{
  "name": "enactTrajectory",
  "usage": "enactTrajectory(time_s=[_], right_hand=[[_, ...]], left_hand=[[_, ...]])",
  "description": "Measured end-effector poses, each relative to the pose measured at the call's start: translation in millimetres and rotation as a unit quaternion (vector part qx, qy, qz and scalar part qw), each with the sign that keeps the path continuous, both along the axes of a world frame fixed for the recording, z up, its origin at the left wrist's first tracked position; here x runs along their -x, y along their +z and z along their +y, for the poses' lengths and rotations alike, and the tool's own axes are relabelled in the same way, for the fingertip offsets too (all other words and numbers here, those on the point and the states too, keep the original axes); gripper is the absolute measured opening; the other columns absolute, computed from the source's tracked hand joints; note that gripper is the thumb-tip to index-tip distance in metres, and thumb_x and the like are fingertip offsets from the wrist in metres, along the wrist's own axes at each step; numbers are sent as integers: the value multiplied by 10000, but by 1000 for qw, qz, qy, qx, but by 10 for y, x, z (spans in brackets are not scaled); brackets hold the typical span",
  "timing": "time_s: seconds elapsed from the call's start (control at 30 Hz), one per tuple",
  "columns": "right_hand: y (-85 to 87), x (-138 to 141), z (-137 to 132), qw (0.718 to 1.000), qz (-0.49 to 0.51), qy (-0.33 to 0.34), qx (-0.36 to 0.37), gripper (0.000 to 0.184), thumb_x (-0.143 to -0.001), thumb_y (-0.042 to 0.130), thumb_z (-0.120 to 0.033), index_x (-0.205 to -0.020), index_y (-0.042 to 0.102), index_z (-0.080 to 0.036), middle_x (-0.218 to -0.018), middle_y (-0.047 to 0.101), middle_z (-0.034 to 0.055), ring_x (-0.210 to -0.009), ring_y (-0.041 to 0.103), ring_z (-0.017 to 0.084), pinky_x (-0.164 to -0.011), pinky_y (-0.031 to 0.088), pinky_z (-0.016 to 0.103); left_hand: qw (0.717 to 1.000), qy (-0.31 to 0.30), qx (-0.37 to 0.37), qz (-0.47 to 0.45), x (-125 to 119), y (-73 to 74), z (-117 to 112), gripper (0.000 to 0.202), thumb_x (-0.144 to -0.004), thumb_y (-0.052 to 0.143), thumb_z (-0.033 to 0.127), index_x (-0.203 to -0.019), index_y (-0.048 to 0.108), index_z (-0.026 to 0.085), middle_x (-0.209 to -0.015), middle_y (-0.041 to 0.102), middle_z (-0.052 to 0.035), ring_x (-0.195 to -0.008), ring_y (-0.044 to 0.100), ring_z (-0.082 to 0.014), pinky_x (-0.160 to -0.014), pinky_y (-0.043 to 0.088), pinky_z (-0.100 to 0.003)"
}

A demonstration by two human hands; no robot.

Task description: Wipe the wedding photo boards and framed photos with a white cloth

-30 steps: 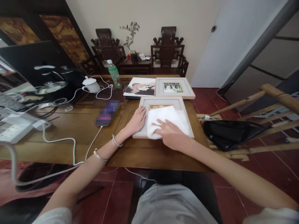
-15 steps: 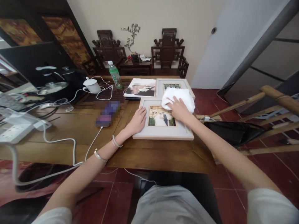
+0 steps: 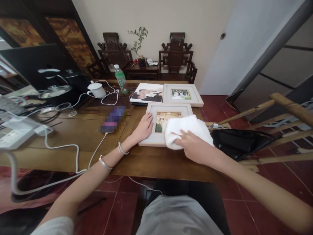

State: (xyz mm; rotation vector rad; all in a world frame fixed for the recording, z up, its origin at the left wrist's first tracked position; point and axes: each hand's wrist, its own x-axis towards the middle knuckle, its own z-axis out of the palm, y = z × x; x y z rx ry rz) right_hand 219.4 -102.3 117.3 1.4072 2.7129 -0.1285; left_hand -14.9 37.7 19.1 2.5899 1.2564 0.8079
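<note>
A pale wooden picture frame (image 3: 156, 107) lies flat on the brown wooden table (image 3: 80, 137) in front of me. My left hand (image 3: 143, 126) rests flat and open on the frame's left edge. My right hand (image 3: 193, 146) presses a folded white cloth (image 3: 187, 129) onto the frame's near right corner, fingers spread over the cloth. The cloth hides the right half of the photo. A second pale frame (image 3: 182, 94) lies just behind, and an unframed photo print (image 3: 148, 92) sits to its left.
A phone (image 3: 111, 119) on a white cable lies left of the frame. Further back stand a green bottle (image 3: 120, 79) and a white lidded cup (image 3: 96, 89). A power strip (image 3: 17, 133) sits far left. A black bag (image 3: 239, 138) rests on a bamboo chair at the right.
My right hand has pulled the cloth from the frame's far right corner back to its near right corner. My left hand has stayed on the frame's left edge.
</note>
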Motion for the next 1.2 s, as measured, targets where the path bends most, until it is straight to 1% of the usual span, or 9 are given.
enactTrajectory(time_s=[0.1, 0.17, 0.33, 0.43, 0.53, 0.7, 0.97, 1.07, 1.2], right_hand=[[15, 0, -70, 998, 49, 7, 29, 645, -683, 402, 65, -1246, 596, -182, -1266, 617, 137, -1230, 510, 281, -986, 410, 427], [-39, -32, 45, 998, 64, 0, 21, 717, -673, 393, 81, -1312, 547, -205, -1338, 572, 129, -1294, 460, 273, -1016, 400, 439], [-199, -178, 782, 993, 26, -61, -94, 810, -641, 323, 145, -1354, 497, -199, -1593, 207, 73, -1437, 204, 347, -1086, 316, 578], [-244, -223, 1238, 980, -12, -123, -155, 706, -703, 362, 118, -1328, 527, -164, -1597, 183, 89, -1438, 118, 420, -1089, 230, 672], [-292, -212, 1419, 980, -47, -121, -152, 603, -753, 413, 73, -1290, 571, -152, -1582, 238, 97, -1415, 160, 459, -1069, 221, 697], [-304, -108, 988, 988, -71, -68, -120, 567, -774, 422, 35, -1276, 602, -157, -1554, 311, 107, -1372, 277, 444, -1046, 252, 673], [102, 217, -171, 999, -38, -26, 21, 566, -766, 417, -17, -1264, 610, -204, -1497, 418, 77, -1293, 438, 391, -962, 427, 551], [79, 291, -244, 1000, -3, 0, 12, 567, -763, 420, -30, -1253, 615, -235, -1494, 425, 47, -1308, 429, 379, -971, 427, 548], [-163, 232, 128, 999, 3, -35, -20, 640, -743, 406, 8, -1314, 570, -229, -1517, 389, 23, -1380, 323, 377, -1059, 330, 582]], left_hand=[[1000, 0, 3, 5, 7, 11, -3, 465, -950, 345, 283, -1323, 492, 48, -1412, 481, -204, -1397, 338, -306, -1161, 283, -505], [1000, 0, 5, 7, 12, 12, 0, 462, -947, 353, 285, -1332, 485, 67, -1423, 474, -191, -1402, 329, -308, -1159, 278, -521], [1000, -4, 7, 17, 23, 17, 0, 469, -943, 359, 287, -1331, 485, 55, -1426, 467, -207, -1405, 319, -321, -1153, 276, -540], [1000, -5, 7, 18, 27, 24, -5, 473, -943, 358, 292, -1328, 489, 50, -1427, 468, -203, -1406, 320, -317, -1155, 283, -526], [1000, -3, 10, 10, 26, 25, -7, 463, -940, 369, 296, -1333, 493, 85, -1425, 478, -179, -1406, 323, -311, -1152, 286, -535], [1000, 1, 12, 11, 5, 28, -12, 482, -930, 374, 293, -1324, 490, 40, -1423, 468, -215, -1404, 319, -328, -1154, 274, -536], [1000, 1, 11, 4, -20, 46, -42, 478, -932, 362, 286, -1332, 479, 51, -1425, 464, -210, -1408, 314, -312, -1158, 269, -523], [1000, -3, 11, 19, -12, 65, -47, 490, -938, 352, 294, -1328, 477, 26, -1428, 456, -224, -1410, 309, -315, -1161, 265, -510], [1000, -6, 11, 25, -3, 67, -32, 487, -940, 348, 298, -1325, 481, 30, -1426, 462, -219, -1413, 303, -317, -1162, 262, -511]])
